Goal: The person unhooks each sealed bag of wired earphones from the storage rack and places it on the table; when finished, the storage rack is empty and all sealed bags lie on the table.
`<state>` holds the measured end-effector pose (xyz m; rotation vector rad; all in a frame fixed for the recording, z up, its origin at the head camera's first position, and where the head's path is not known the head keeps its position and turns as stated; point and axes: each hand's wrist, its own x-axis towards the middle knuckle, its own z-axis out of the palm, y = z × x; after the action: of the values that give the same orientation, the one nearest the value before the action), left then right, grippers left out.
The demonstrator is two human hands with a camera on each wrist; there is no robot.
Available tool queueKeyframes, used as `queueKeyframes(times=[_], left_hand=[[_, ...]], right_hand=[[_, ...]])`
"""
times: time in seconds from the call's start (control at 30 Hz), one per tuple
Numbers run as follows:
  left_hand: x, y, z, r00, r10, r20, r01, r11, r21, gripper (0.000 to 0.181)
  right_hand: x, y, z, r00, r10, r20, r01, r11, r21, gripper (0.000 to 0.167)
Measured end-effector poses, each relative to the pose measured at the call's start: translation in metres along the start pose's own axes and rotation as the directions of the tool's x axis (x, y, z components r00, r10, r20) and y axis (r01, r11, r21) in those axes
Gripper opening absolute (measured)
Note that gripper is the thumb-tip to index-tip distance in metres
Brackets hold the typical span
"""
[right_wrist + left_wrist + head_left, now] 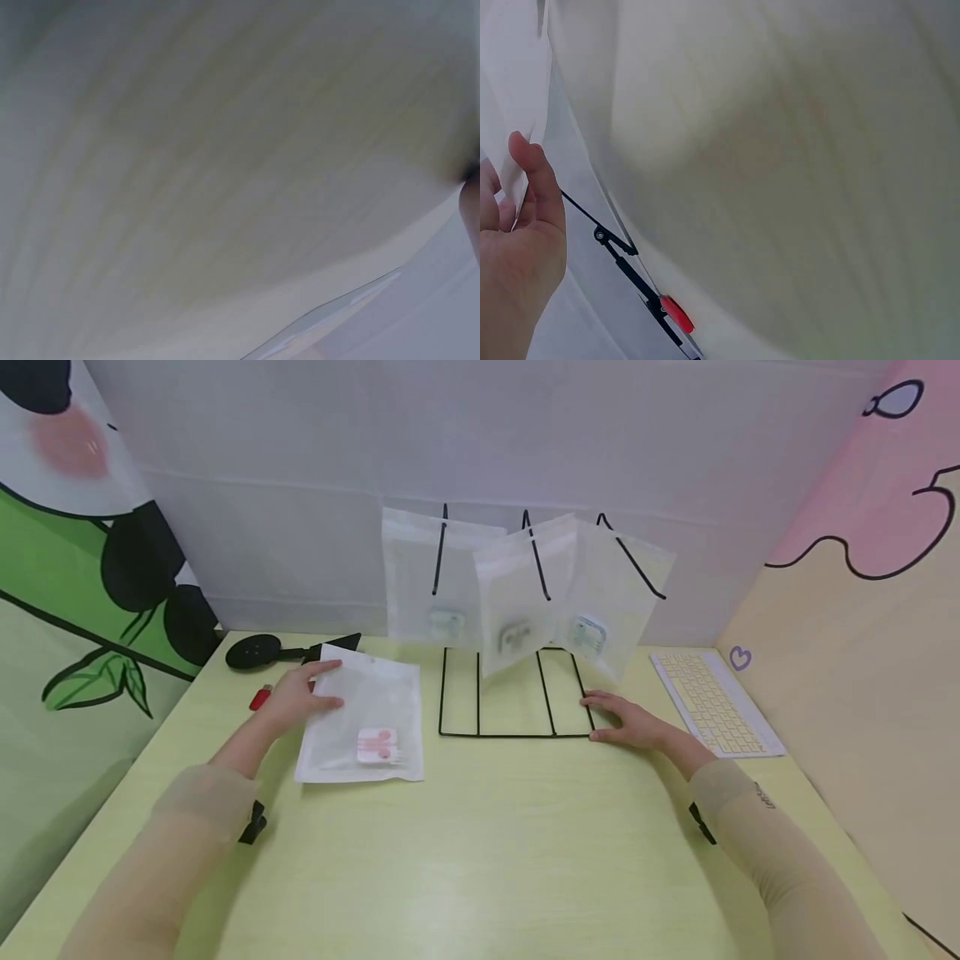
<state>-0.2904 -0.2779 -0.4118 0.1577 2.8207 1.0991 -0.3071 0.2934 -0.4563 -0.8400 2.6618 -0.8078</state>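
A white translucent bag (337, 718) with pink-and-white earphones (377, 746) inside lies on the table's left side. My left hand (291, 697) pinches its left edge; in the left wrist view the hand (529, 225) has thumb and fingers on either side of the bag's edge (525, 90). To the right stands a black wire rack (517, 736), with three similar bags (431, 568) hanging from its hooks. My right hand (626, 722) touches the right side of the rack's base, thumb and fingers spread apart. The right wrist view shows just a sliver of that hand (470, 217).
A black utensil (255, 652) and a red-capped item (260, 697) lie behind and beside my left hand. At the right stands a white keyboard (716, 702) on the pale table (480, 860). A grey-white wall (480, 435) rises behind the rack, with painted panels at both sides.
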Motion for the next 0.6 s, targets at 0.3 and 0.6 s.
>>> queueKeyframes(times=[0.3,0.6], left_hand=[[0.004,-0.01,0.006,0.998,0.006,0.06,-0.01,0.998,0.067,0.075],[0.004,-0.018,0.01,0.983,0.102,0.154,-0.123,0.983,0.138,0.093]], right_hand=[[0.0,0.001,0.001,1.0,0.008,0.003,-0.008,1.0,0.017,0.07],[0.001,0.002,0.0,1.0,0.003,0.002,-0.003,1.0,0.01,0.07]])
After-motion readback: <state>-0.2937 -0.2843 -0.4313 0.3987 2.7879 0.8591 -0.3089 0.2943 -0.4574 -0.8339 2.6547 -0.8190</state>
